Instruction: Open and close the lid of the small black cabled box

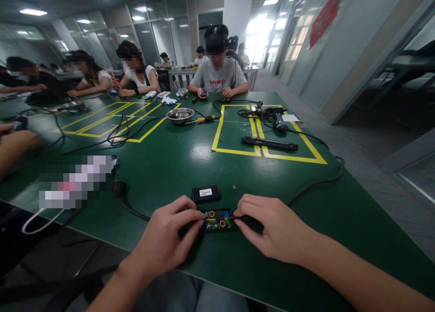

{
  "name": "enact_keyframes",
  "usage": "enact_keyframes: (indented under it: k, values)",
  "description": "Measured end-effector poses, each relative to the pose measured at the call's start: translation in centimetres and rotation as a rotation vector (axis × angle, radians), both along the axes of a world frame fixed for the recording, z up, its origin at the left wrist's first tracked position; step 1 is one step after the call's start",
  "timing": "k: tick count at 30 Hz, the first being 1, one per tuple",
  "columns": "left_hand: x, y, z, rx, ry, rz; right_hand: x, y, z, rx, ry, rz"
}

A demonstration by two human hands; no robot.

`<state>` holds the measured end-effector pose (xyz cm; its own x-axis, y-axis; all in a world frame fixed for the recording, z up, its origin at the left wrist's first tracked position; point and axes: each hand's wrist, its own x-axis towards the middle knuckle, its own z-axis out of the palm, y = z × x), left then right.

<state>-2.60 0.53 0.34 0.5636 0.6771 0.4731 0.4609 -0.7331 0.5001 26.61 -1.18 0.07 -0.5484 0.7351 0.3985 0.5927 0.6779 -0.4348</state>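
Observation:
A small open black case lies on the green table in front of me. Inside it is a green circuit board with copper ring coils and thin coloured wires. My left hand is closed in a pinch at the case's left end, where a black cable runs in behind the fingers. At the right end, my right hand pinches another black cable close to the wires. Just beyond the case rests its black cover, bearing a white label.
A black plug and a blurred-out pale object lie to the left. Farther off are a metal bowl, a yellow-black screwdriver, a black tubular housing and tangled cables. Several people sit around the table.

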Motion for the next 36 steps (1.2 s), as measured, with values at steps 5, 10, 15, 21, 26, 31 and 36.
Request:
enact_keyframes:
  k: [5,10,15,21,26,31,36]
  values:
    - [0.1,0.1,0.6,-0.082,-0.04,0.016,0.0,0.1,0.4,-0.067,0.034,-0.006]
    - [0.0,0.2,0.0,-0.092,0.0,0.002,0.0,0.2,0.5,-0.121,0.022,-0.003]
    - [-0.2,0.2,-0.4,-0.024,0.028,0.034,0.1,0.2,0.6,-0.156,0.032,-0.009]
    - [-0.4,0.4,-0.1,-0.072,-0.033,0.012,0.2,0.3,0.4,-0.109,0.041,-0.036]
    - [-0.2,1.0,0.5,-0.099,-0.018,0.072,0.2,0.5,0.4,-0.14,0.027,-0.034]
    - [0.7,3.6,0.5,-0.108,0.102,0.19,0.0,0.5,0.3,-0.12,0.036,-0.031]
    - [0.6,4.2,0.8,-0.136,0.139,0.16,-0.1,0.4,0.0,-0.115,0.042,-0.029]
